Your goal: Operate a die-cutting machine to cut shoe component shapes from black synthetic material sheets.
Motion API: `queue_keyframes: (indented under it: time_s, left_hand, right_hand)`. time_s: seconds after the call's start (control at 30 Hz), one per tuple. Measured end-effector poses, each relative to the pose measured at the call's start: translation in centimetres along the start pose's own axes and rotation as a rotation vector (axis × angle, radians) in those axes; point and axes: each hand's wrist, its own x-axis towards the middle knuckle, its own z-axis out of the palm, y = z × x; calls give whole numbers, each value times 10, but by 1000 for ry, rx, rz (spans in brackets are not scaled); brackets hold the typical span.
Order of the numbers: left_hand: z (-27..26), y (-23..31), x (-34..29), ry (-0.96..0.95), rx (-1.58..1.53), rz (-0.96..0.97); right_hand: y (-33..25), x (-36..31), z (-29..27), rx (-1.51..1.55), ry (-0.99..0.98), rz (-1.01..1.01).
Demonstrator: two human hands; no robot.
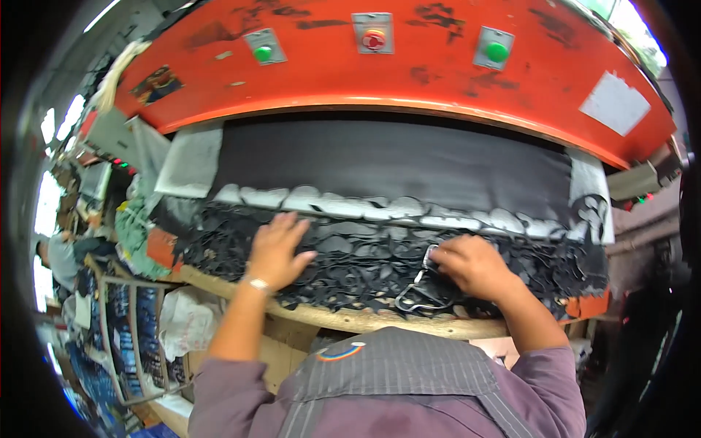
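My left hand [278,250] lies with its fingers spread on black sheet material cut into a lattice of leftover scraps [350,248]. My right hand [473,267] has its fingers closed on the upper end of a thin metal cutting die [419,277], a bent silver outline. The die's lower loop reaches toward the near edge of the scraps. Part of the die is hidden under my fingers. Beyond both hands, a smooth black sheet [394,157] stretches under the orange machine. A pale strip [372,212] with rounded cut-outs shows along its near edge.
The orange press beam [307,80] spans the far side, with two green buttons and a red button [373,41]. A wooden rail [350,321] runs along the near edge. On the left stand a metal rack [120,343], a white bag [186,321] and a person [66,259].
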Motion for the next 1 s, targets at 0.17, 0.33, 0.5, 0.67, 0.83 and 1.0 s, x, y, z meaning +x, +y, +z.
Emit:
queue_keyframes:
  time_s: [0.17, 0.33, 0.5, 0.67, 0.83, 1.0]
  left_hand:
    - [18, 32, -17, -753, 29, -282]
    - [-17, -41, -23, -324, -520, -161]
    - [0, -154, 7, 206, -27, -118]
    - [28, -275, 30, 254, -139, -264]
    - [63, -302, 31, 404, -250, -127]
    - [65, -295, 35, 498, -529, -173]
  right_hand:
    - [-41, 31, 21, -9, -316, -617]
    - [-42, 35, 41, -11, -508, -690]
    - [-45, 85, 5, 31, -313, -644]
    - [-74, 177, -4, -120, -12, -11]
    - [-97, 324, 107, 326, 174, 677]
    - [-103, 412, 185, 428, 333, 927]
